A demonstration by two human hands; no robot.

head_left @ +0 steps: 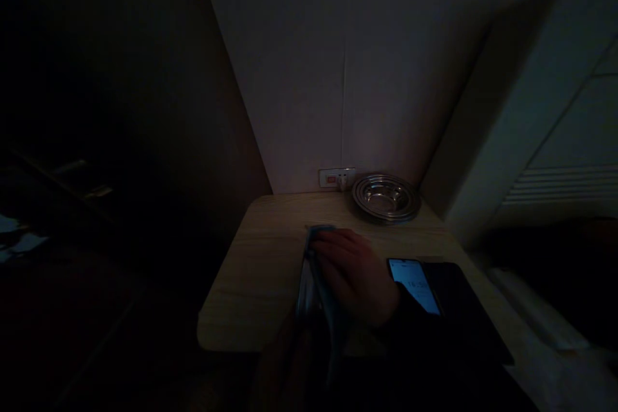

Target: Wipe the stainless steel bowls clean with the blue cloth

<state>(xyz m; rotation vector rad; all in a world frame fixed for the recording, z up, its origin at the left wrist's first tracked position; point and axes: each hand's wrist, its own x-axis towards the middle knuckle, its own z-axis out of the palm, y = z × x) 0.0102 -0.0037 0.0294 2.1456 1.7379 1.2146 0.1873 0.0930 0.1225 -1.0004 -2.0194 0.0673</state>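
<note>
My right hand (355,273) is closed on a blue-grey cloth (328,302), which it presses over the far end of a shiny, narrow-looking flat thing (306,290). The cloth drapes down along that thing's right side and hides much of it, so I cannot make out its kind. Dim at the bottom of the view, my left hand (282,367) grips the near end of the same thing. Darkness covers part of its fingers. Both hands are over the front part of a light wooden table (241,296).
Nested metal bowls or plates (386,198) stand at the table's back right, near a wall socket (337,177) with a plug. A lit phone (414,284) lies by my right forearm, beside a dark flat case (463,299). A dark panel (212,122) rises at left.
</note>
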